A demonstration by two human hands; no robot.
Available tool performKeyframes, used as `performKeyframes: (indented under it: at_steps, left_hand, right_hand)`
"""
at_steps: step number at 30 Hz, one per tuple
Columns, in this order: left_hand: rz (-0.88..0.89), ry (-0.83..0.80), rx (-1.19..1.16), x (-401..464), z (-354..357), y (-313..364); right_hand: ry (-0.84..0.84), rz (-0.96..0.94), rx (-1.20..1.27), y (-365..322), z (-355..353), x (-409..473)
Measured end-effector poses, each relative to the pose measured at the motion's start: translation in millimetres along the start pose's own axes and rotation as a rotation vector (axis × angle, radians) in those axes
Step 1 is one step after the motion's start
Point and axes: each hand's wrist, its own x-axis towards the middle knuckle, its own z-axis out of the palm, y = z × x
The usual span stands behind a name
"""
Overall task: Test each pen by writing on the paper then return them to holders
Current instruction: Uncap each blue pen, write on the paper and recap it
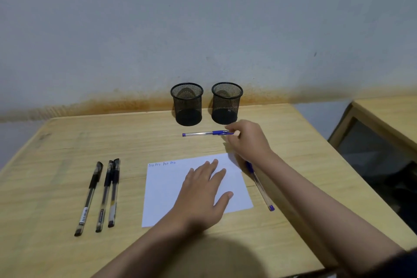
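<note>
A light wooden table (67, 142) is carrying two black mesh holders (186, 104) (226, 102) standing near the wall, a blue pen (203, 134) lying before them, a paper sheet (167, 189), another blue pen (262, 189) beside its right edge, and three black pens (89, 198) (104, 196) (114, 192) lying left.
</note>
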Motion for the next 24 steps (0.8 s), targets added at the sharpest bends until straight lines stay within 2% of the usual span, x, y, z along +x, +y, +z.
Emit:
performKeyframes:
  at_steps: [7,12,14,17,21,24]
  left_hand:
    - [0.004,0.010,-0.029,-1,-2,1]
    - [0.013,0.029,-0.048,-1,-1,-1]
    - [0.014,0.044,-0.056,-1,0,-2]
    - [0.011,0.104,-0.115,-2,1,-3]
    - [-0.017,0.301,-0.380,-6,-6,1]
    - [-0.072,0.507,-0.494,-7,-13,5]
  right_hand:
    - [-0.155,-0.186,-0.342,3,37,40]
    - [-0.155,-0.206,-0.325,-1,38,45]
    - [-0.132,-0.206,-0.211,-5,34,40]
    - [-0.067,-0.095,0.129,-16,24,27]
    - [-0.046,0.128,0.601,-32,0,1]
    - [-0.030,0.238,0.785,-35,-15,-23]
